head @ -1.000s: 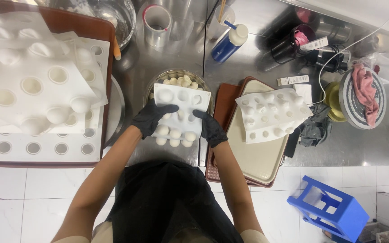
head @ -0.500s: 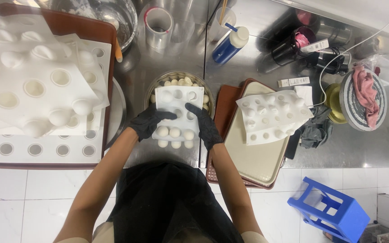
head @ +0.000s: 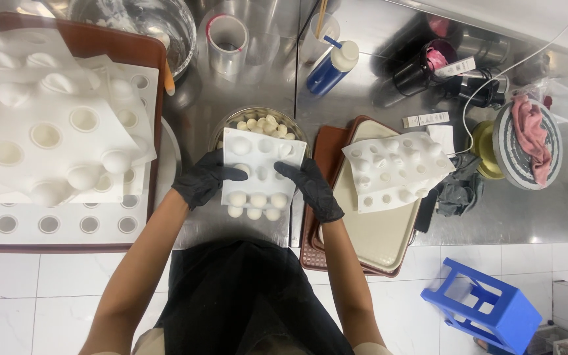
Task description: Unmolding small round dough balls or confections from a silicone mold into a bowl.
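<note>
From the head view, looking straight down: both hands wear black gloves and hold one white silicone mould (head: 258, 167) flipped dome-side up over a steel bowl (head: 231, 123) on the steel table (head: 244, 227). The left hand (head: 202, 181) grips the mould's left edge, its fingers (head: 235, 173) curled over the top; the right hand (head: 310, 187) clamps the right edge the same way.

How far along, by my reckoning: a heap of small pale balls (head: 262, 123) already lies in the bowl, and several domes at the mould's far end look pushed in, while about six near the body are full and round, so perhaps half of this sheet is emptied.

Counting: one mould in hand, one more mould (head: 396, 172) on a beige tray (head: 376, 236) to the right, a stack of larger moulds (head: 47, 125) at left, uncountable. One blue bottle (head: 330, 66), one tape roll (head: 226, 36), one blue stool (head: 488, 309).
</note>
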